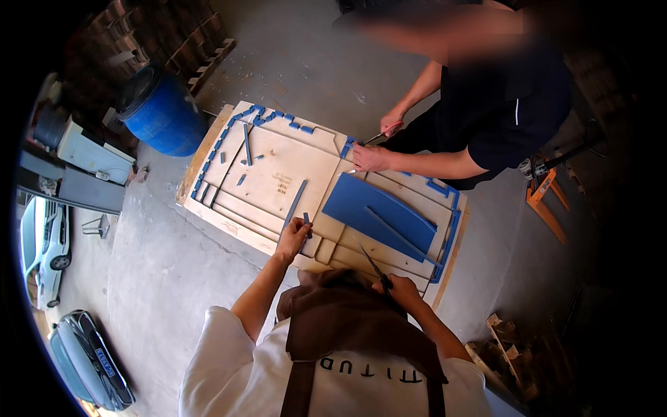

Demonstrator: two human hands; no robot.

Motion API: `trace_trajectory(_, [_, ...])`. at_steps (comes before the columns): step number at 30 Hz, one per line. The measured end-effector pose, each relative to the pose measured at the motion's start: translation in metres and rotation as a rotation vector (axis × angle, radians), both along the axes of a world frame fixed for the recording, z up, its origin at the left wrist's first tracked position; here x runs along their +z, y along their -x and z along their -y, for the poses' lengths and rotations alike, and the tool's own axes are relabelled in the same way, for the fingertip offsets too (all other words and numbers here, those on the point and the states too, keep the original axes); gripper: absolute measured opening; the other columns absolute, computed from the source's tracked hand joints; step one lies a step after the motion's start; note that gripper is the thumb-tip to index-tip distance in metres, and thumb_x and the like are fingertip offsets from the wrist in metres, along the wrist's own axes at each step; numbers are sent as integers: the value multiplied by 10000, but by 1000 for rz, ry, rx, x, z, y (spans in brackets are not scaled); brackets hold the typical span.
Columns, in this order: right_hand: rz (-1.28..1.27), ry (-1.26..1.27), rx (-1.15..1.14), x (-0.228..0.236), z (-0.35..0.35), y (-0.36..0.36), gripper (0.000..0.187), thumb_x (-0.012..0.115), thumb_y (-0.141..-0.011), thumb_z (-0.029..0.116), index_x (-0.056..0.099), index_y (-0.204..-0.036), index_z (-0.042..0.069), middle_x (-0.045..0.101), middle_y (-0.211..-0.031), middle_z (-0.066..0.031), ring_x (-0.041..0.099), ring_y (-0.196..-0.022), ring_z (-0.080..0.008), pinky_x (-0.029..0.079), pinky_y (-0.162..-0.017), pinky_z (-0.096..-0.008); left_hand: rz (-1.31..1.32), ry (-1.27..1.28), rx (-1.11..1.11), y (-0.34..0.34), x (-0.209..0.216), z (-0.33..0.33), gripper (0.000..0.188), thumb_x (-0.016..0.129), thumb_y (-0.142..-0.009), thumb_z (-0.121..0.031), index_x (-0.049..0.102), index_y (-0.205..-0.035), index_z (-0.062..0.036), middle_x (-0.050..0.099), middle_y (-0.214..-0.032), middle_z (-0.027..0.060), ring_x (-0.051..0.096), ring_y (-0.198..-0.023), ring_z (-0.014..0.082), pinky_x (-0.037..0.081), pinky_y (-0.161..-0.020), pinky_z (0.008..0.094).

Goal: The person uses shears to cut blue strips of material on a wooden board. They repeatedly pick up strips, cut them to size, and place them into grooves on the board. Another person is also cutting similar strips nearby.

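My left hand (293,236) is closed at the near edge of a wooden board (267,160), its fingers pinching a short blue-grey foam strip (308,226). A longer thin strip (296,198) lies on the board just beyond that hand. My right hand (401,290) grips the dark handles of a pair of scissors (372,260), whose blades point away over the board. A blue foam sheet (379,215) rests on the right part of the board, with a narrow blue strip (399,235) across it. Short blue foam pieces (214,151) line the board's far and left edges.
Opposite me, a co-worker's hands (375,156) work at the far edge with red-handled scissors (392,128). A blue barrel (163,115) stands beyond the left end. An orange pallet jack (549,201) is at the right. Cars (90,361) are at the lower left.
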State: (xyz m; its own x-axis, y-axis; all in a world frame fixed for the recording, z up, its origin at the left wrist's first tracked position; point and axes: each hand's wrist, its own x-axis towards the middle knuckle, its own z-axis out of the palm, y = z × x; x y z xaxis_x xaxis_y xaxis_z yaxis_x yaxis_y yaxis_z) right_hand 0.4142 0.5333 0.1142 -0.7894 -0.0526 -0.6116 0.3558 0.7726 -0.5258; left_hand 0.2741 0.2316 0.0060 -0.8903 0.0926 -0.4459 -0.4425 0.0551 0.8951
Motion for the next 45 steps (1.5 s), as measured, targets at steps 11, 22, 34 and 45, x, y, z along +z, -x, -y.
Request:
trace_trajectory(11, [-238,133,93,-39,-87,-37,521,646,-807,541,573,-740,30,615,-688,-190,623,-710,-380,469,-649,-437,177,-287,134,-70,38,-103,131,586,-926,-215,550,-1006,-117,636,-929,12,594,-820,123,464,-749,282])
trace_trajectory(22, [-476,530,123,30,-36,6,313,716,-819,257,510,-775,27,537,-570,-91,521,-498,-233,439,-521,-332,-8,-789,381,-127,175,-121,69,633,-897,-155,602,-959,-152,657,-922,-21,597,-825,92,458,-754,276])
trace_trajectory(34, [-619,640,63,63,30,16,240,708,-799,61,504,-920,21,599,-797,-47,542,-653,-99,453,-603,-242,-51,-734,360,-150,156,-119,84,627,-904,-166,570,-959,-137,628,-892,-33,577,-824,78,439,-762,236])
trace_trajectory(45, [-703,449,198,68,69,20,177,633,-843,42,483,-928,3,555,-847,-151,628,-728,-303,495,-620,-371,-83,-603,364,-146,132,-88,111,619,-870,-64,593,-977,-72,643,-853,-5,581,-776,84,457,-697,237])
